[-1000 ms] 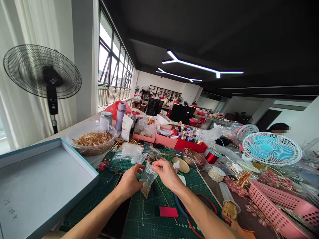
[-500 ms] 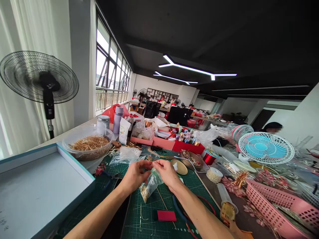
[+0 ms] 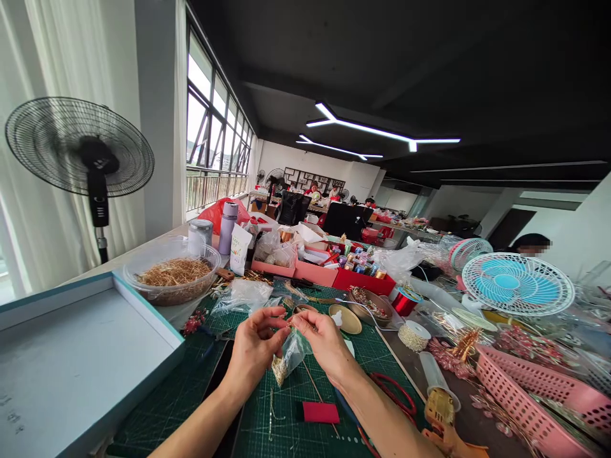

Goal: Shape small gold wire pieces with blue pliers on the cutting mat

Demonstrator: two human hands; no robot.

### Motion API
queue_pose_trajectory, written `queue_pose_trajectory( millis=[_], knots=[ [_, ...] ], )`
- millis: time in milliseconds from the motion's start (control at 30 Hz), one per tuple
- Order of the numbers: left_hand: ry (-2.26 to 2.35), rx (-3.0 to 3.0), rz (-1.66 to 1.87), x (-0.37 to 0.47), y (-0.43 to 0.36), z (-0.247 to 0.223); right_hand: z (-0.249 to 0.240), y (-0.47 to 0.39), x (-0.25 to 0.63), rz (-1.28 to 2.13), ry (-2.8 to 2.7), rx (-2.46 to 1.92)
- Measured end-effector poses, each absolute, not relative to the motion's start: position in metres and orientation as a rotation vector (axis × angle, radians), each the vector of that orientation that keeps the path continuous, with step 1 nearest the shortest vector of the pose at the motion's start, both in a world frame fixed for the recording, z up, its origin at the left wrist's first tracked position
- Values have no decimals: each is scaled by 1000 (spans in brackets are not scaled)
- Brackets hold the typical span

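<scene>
Both hands meet over the green cutting mat [image 3: 260,416]. My right hand [image 3: 326,343] is closed, with thumb and index finger pinched near the top of a small clear plastic bag [image 3: 292,350]. The bag hangs down between the hands, with tiny cream-gold pieces [image 3: 279,370] in its lower corner. My left hand [image 3: 258,340] is closed too, its thumb and fingertips pinched against the right fingertips. A tiny reddish bit shows there, too small to name. Below the bag lie a thin chain [image 3: 271,413], a thin stick [image 3: 312,381] and a dark pink block [image 3: 321,412].
A shallow box tray [image 3: 90,356] stands left, beside a clear bowl [image 3: 172,294] of golden strands. Pink and red boxes [image 3: 317,275] line the back. To the right are a blue-white fan [image 3: 508,281], a pink basket [image 3: 529,394] and red-handled pliers [image 3: 398,394].
My left hand has turned more upright, its thumb and fingertips drawn together beside the right fingertips. The bag still hangs between the hands. The whole view has shifted slightly.
</scene>
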State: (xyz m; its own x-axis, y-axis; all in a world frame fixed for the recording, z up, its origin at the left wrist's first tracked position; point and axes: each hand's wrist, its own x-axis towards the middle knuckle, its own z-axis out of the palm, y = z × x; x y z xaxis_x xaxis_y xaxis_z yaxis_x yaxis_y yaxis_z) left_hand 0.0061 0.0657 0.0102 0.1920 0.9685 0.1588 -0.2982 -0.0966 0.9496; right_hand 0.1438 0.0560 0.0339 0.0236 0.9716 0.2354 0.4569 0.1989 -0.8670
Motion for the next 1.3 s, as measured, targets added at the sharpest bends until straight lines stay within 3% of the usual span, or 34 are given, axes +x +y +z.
queue_pose_trajectory(
  millis=[700, 1300],
  knots=[
    [707, 909, 1213, 2, 45, 16, 37, 39, 144, 784, -1579, -1425],
    [726, 860, 1123, 6, 45, 19, 43, 29, 148, 536, -1778, -1486]
  ],
)
